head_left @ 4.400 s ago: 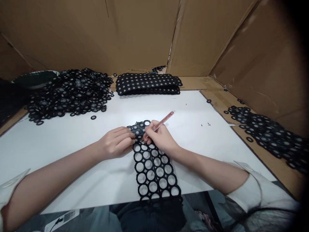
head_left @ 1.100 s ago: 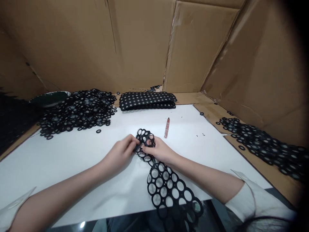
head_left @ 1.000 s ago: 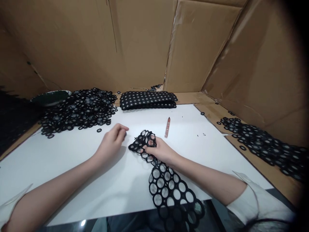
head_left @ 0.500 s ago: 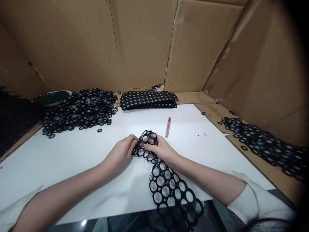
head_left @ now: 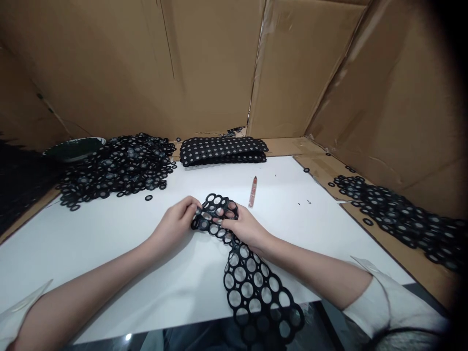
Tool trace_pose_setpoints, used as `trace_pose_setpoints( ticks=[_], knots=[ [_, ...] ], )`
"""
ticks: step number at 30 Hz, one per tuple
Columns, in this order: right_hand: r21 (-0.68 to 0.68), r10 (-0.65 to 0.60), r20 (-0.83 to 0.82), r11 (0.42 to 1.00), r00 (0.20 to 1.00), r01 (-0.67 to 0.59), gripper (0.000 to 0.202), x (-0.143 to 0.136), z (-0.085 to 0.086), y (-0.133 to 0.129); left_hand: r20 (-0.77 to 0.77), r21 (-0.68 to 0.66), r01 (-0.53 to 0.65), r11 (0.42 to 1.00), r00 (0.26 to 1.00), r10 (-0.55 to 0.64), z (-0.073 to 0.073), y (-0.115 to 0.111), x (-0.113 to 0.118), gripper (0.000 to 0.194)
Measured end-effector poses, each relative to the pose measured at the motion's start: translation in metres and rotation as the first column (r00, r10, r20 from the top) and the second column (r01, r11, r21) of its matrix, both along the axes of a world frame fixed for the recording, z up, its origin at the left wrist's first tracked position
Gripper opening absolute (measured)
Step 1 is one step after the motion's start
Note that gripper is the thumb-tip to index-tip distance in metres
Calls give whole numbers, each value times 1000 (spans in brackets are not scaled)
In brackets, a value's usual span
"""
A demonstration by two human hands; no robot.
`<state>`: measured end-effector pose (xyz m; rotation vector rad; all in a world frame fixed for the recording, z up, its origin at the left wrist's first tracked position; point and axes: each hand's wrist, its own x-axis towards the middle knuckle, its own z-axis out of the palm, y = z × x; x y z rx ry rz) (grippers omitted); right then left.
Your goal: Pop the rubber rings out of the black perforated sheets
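Note:
A strip of joined black rings runs from between my hands down over the front edge of the white table top. My right hand is closed on its upper part, the thumb lying across the rings. At the strip's left end, my left hand pinches the edge between thumb and fingers. Whether that hand also holds a loose ring or thread is too small to tell. Beyond my right hand lies a slim reddish tool with a dark pointed tip.
At back left is a heap of loose black rings beside a green-lined bowl. A folded black dotted piece lies at the back. More black rings spread along the cardboard at right. Cardboard walls enclose the table.
My left hand has moved slightly left and up with the strip's end, which is now spread wider between my hands. My right hand keeps its hold, and the view has shifted slightly.

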<state>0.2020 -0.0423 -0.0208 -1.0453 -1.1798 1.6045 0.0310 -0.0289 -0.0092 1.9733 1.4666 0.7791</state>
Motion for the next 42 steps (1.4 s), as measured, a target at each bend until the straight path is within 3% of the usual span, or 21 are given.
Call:
trace_pose_setpoints(
  ticks=[3,5,9,12,14,18,22,25,27,29,31,34,42],
  knots=[
    [-45,-41,10,998,999,42,16,3,-2,2,-4,210,-253,944,966,260,9,3,-9,23],
    [-68,-50,15,996,999,51,18,4,-4,3,-42,335,-293,895,945,325,12,1,-11,22],
    [-54,-82,47,995,996,85,22,6,-5,6,-350,384,66,921,934,79,2,-9,-5,22],
    [-10,-80,75,997,994,81,22,5,-5,5,-481,286,200,937,876,-39,-8,-15,4,26],
    [11,-64,74,998,995,63,22,5,-5,5,-457,202,208,957,884,-96,-10,-18,8,27],
    [21,-59,54,998,997,58,23,3,-5,4,-270,53,177,983,950,-157,-5,-22,14,24],
    [44,-46,95,998,994,42,18,2,-4,4,-99,-66,181,981,977,-186,2,-14,12,22],
    [54,-1,150,999,989,-7,16,4,-3,3,4,-56,48,997,999,-48,9,2,-2,22],
    [36,50,169,998,984,-57,19,6,-4,4,21,76,-147,986,989,146,14,8,-11,23],
    [8,94,170,995,981,-97,21,8,-5,5,-37,208,-222,953,971,234,16,7,-15,25],
    [-21,104,153,995,983,-102,19,9,-5,6,-174,264,-113,958,971,163,15,0,-12,24],
    [-69,86,107,994,990,-79,16,8,-4,6,-331,230,80,970,944,1,9,-11,-2,24],
    [-160,45,-63,986,997,-54,19,5,4,4,-257,128,118,985,963,-82,-1,-15,6,27]
  ],
)
